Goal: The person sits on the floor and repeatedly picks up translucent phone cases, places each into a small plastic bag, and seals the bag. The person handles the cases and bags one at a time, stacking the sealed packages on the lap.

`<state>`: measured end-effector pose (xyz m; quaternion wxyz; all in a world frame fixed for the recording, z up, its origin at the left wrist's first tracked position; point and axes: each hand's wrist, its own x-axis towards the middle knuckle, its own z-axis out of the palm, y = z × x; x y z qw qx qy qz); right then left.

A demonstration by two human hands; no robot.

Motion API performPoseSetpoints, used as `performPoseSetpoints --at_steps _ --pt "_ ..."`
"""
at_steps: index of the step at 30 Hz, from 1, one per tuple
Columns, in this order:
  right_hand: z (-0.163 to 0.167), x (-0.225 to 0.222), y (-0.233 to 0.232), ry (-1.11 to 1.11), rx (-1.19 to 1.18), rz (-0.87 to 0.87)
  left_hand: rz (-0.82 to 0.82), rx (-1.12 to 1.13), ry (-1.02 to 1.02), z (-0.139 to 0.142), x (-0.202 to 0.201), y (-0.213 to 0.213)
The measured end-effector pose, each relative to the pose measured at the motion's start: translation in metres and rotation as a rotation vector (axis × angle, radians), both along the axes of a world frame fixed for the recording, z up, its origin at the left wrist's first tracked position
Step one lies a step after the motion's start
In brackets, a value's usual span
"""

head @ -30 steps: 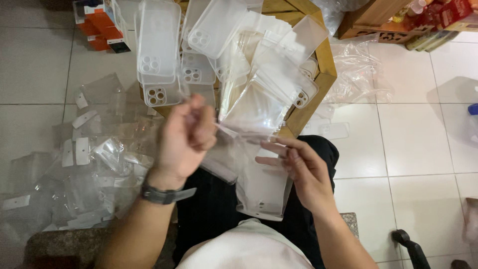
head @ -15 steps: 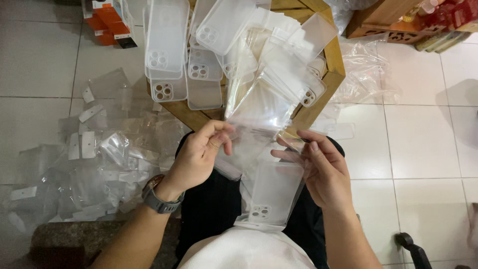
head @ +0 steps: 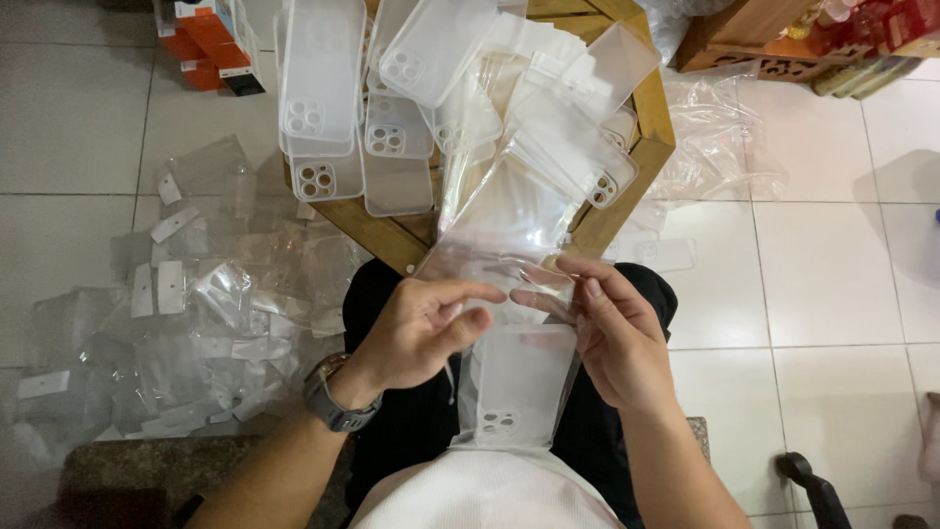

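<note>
Pinching the mouth of a clear plastic sleeve point(head: 509, 269) from both sides, the person is working over their lap — the left hand point(head: 421, 328) is gripping one lip between thumb and forefinger while the right hand point(head: 612, 328) is gripping the opposite lip, apparently to hold the opening apart. Hanging below the fingers is a frosted white phone case point(head: 514, 387), its camera cut-out pointing down toward the body, seemingly lying inside the sleeve. Just beyond the hands, more cases and sleeves are lying heaped on a wooden table point(head: 641, 147), within easy reach. On the tiled floor to the left, a pile of empty clear bags point(head: 186, 333) is spreading out, well apart from the hands.
</note>
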<state>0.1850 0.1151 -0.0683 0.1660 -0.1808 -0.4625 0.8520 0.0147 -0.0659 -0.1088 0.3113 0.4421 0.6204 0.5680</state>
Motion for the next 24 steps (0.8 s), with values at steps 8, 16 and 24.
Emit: performPoseSetpoints --at_steps 8,16,24 --pt "-0.012 0.003 0.007 -0.233 0.406 0.178 -0.066 -0.064 -0.193 0.025 0.002 -0.002" --pt "-0.067 0.042 0.005 -0.267 0.222 0.326 -0.297 -0.022 -0.078 0.011 -0.002 -0.03" --pt "-0.077 0.063 0.005 -0.266 0.261 0.353 -0.406 0.074 -0.005 -0.005 -0.008 -0.058"
